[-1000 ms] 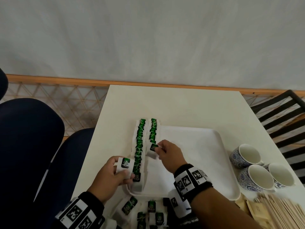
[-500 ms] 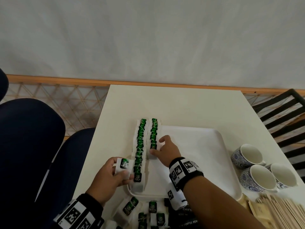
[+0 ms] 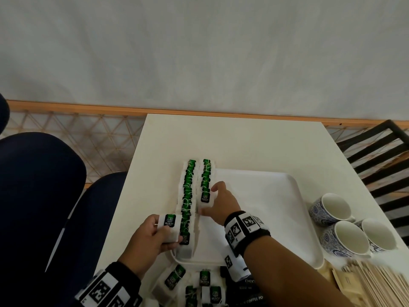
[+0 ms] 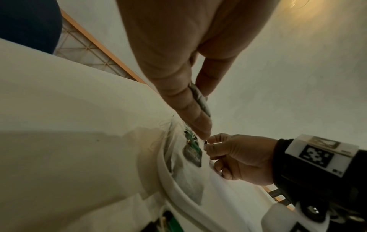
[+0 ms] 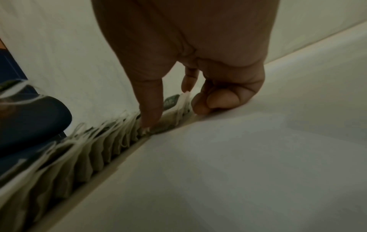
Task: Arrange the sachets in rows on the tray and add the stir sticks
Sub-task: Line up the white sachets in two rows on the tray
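A white tray (image 3: pixel 276 218) lies on the table with two rows of green tea sachets along its left side. The left row (image 3: pixel 188 196) runs the tray's full depth; the right row (image 3: pixel 207 173) is shorter. My right hand (image 3: pixel 210 199) holds the nearest sachet of the right row (image 3: pixel 205 197) between thumb and index finger, its other fingers curled on the tray. The right wrist view shows my right hand (image 5: pixel 167 108) with its thumb down on that sachet (image 5: pixel 171 100). My left hand (image 3: pixel 166 231) grips another sachet (image 3: pixel 170 222) beside the tray's near left corner. Wooden stir sticks (image 3: pixel 387 284) lie at the bottom right.
Loose green sachets (image 3: pixel 203 280) and a dark coffee powder packet (image 3: pixel 247 291) lie in front of the tray. Three blue-patterned cups (image 3: pixel 332 207) stand right of it, with brown paper sachets (image 3: pixel 345 282) beside the sticks. A dark blue chair (image 3: pixel 33 196) is at the left.
My right hand carried its sachet forward and set it down at the near end of the right row, thumb and finger now spread along it. My left hand stayed put with its sachet.
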Available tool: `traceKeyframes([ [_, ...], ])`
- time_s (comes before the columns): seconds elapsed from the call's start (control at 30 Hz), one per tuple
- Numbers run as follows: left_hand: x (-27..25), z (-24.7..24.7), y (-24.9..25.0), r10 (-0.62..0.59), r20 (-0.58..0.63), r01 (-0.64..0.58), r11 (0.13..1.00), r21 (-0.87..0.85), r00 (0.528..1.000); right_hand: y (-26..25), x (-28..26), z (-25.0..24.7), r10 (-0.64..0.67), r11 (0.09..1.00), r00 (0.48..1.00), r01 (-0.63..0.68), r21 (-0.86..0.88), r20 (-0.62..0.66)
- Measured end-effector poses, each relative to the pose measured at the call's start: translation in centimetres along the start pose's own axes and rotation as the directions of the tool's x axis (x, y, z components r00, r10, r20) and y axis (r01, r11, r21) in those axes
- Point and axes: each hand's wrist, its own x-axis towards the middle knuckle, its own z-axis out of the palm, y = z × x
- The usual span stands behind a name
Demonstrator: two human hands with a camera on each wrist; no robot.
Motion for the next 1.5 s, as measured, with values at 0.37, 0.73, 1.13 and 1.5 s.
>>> traceKeyframes([
  [0.37, 0.0, 1.6, 1.0, 0.101, -0.024, -0.1, 0.994, 0.042, 0.995, -2.2, -6.6, 0.6, -0.339, 0.933, 0.925, 0.308, 0.187, 0.17],
  [0.73, -0.4, -0.5, -0.2, 0.082, -0.087, -0.077, 0.995, 0.064, 0.993, 1.3, -2.9, -1.3, -0.112, 0.992, 0.99, 0.115, 0.043, -0.086],
  [1.13, -0.7, -1.1, -0.7, 0.049, -0.102, -0.044, 0.998, 0.051, 0.994, 0.5, -1.0, -0.8, 0.028, 0.996, 0.999, -0.031, -0.08, -0.035],
  [1.5, -0.9, -1.8, -0.9, 0.006, -0.1, -0.002, 0.999, 0.041, 0.995, -0.1, -1.7, -0.6, 0.075, 0.997, 0.997, -0.074, -0.031, 0.035],
])
